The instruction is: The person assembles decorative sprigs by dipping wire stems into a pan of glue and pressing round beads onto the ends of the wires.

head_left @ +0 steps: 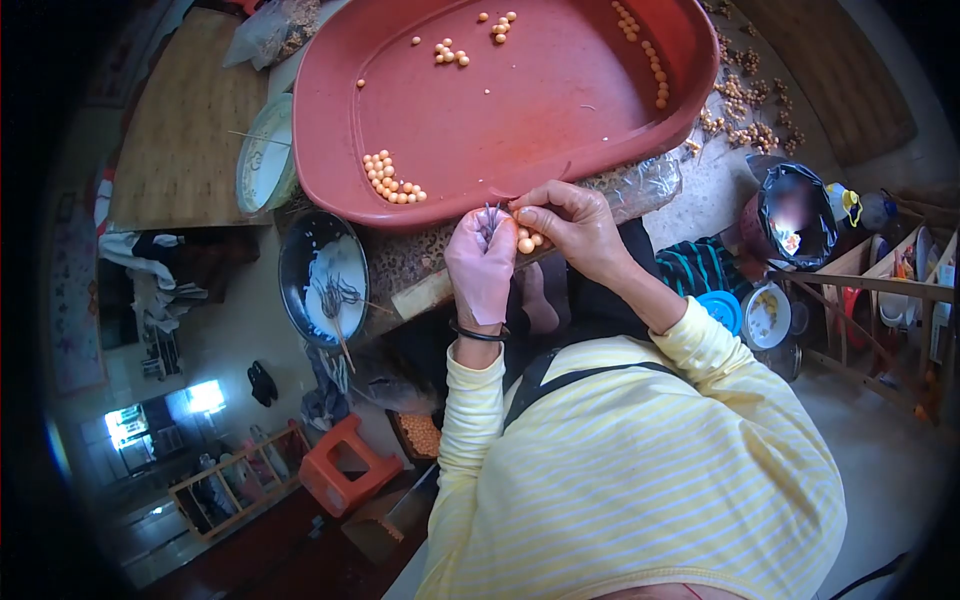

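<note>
My left hand (480, 268), pinkish over the palm and fingers, is closed around a bunch of thin dark stems (490, 222) that stick up above its fingers. Beside it a few round orange beads (527, 242) hang between my two hands. My right hand (580, 228) is pinched close to the left fingertips; what lies between its fingers is too small to make out. Both hands are just in front of the near rim of a large red plastic tub (510, 110). In the tub are loose orange beads (388, 178), grouped at the near left, at the back and along the right wall.
At the left stand a dark bowl (290, 270) with white stuff and stems, and a pale green basin (283, 150). Bead clusters (745, 100) lie on the right. A black-lined bin (815, 245), a wooden rack (880, 285) and an orange stool (345, 470) stand around me.
</note>
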{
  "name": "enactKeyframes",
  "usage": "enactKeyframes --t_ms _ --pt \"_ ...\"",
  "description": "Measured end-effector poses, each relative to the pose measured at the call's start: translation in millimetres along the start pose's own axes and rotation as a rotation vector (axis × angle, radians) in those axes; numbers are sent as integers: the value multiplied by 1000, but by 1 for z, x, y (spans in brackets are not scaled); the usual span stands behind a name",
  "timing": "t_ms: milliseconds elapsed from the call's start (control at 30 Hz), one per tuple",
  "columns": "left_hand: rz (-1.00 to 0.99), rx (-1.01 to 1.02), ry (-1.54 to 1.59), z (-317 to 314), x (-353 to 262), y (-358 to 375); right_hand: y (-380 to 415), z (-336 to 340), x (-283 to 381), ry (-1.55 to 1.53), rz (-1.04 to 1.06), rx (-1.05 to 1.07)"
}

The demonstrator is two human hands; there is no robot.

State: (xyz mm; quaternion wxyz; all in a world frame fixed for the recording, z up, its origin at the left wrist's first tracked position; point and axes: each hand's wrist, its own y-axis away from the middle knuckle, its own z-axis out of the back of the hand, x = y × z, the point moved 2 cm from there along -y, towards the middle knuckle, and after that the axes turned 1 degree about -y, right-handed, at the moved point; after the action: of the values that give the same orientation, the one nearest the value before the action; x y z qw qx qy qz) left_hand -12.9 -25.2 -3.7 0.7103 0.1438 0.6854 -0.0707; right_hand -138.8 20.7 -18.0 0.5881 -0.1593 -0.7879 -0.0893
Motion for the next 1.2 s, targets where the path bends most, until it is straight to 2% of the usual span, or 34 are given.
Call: enactKeyframes --t_ms 200,533,667,867,1200 --pt "-24 29 -14 3 4 0 0 0 2 -58 -64 13" --pt "-115 37 -151 3 4 -3 0 2 -3 7 3 41" --pt "77 65 50 2 6 -2 1 3 -3 79 41 -6" --pt "74 2 140 -1 6 -3 0 3 -7 156 111 -61" --pt "36 -20 134 1 12 -1 2 2 -7 -90 -11 -49"
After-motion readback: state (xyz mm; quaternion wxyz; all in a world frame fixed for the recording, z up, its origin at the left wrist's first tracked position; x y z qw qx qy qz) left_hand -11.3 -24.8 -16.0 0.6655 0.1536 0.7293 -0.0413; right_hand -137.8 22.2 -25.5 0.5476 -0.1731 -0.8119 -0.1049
